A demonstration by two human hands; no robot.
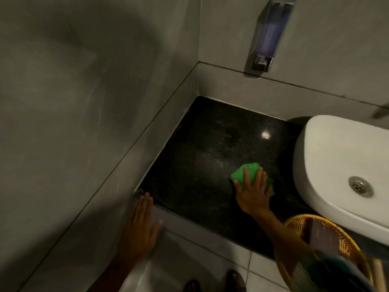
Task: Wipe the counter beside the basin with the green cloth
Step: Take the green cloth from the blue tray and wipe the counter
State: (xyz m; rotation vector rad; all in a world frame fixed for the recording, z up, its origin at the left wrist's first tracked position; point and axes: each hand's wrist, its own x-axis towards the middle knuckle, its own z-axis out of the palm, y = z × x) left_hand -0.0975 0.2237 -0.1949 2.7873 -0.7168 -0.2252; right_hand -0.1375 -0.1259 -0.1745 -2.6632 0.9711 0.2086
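While the left hand (141, 226) braces, the green cloth (244, 173) lies under the right hand (252, 190).

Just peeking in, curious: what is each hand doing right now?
Left hand: open, flat against the counter corner, holding nothing.
Right hand: spread flat, pressing the green cloth onto the counter.

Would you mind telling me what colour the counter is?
The counter is black with fine pale speckles, seen best in the head view.
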